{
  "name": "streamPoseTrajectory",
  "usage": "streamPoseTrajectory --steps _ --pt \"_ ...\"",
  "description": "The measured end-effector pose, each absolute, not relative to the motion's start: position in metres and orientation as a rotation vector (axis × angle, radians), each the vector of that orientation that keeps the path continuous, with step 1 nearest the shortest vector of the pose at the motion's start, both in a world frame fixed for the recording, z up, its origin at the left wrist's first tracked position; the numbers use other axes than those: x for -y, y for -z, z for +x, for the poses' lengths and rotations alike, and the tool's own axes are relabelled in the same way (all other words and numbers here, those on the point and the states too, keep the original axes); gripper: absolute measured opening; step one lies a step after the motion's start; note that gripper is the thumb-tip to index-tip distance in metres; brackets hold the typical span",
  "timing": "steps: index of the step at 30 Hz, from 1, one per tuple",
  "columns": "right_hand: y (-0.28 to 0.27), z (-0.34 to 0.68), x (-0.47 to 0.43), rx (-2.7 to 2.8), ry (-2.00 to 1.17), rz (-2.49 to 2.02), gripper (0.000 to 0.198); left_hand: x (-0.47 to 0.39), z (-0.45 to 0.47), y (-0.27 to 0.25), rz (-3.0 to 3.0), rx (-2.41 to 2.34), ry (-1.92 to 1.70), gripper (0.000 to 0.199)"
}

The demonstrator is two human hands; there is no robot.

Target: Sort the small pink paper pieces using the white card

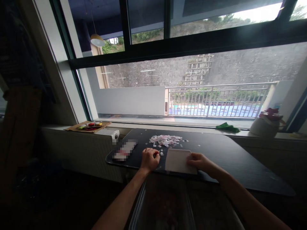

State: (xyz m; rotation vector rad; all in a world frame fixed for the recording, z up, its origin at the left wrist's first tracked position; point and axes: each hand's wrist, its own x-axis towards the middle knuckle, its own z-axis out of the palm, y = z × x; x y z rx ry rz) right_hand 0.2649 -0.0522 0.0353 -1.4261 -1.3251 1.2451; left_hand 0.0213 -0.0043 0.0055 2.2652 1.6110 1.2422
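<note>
My right hand [197, 160] grips the right edge of a pale rectangular piece [178, 160], like a card sheet or shallow box lid, at the table's near edge. My left hand [150, 158] is closed just left of it, thumb and fingertips together. Whatever is between those fingers, if anything, is too small to make out. A few small pale scraps [161, 153] lie beside the left fingertips. Beyond both hands, a loose heap of small white and pinkish paper pieces [165, 140] covers part of the dark table [216, 150].
A blurred-out flat object [125, 150] lies at the table's left. Below the near edge stands a clear plastic bin [165, 204], its contents dim. The windowsill bears a board with colourful items [91, 126], a green cloth [227, 127] and a white pot-like object [265, 126]. A radiator [83, 153] is at left.
</note>
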Motion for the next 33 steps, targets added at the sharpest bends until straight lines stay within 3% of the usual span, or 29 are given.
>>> streamPoseTrajectory --steps 12,24,33 --pt "-0.025 0.28 0.054 1.332 -1.257 -1.436 0.029 0.004 0.021 -0.007 2.209 -1.608 -1.247 0.015" --pt "-0.031 0.242 0.014 1.404 -0.668 -1.496 0.011 -0.001 0.013 -0.006 1.762 -1.552 -1.436 0.02" --pt "-0.015 0.274 0.033 1.224 -0.549 -1.571 0.018 0.002 0.023 -0.014 2.31 -1.638 -0.892 0.016"
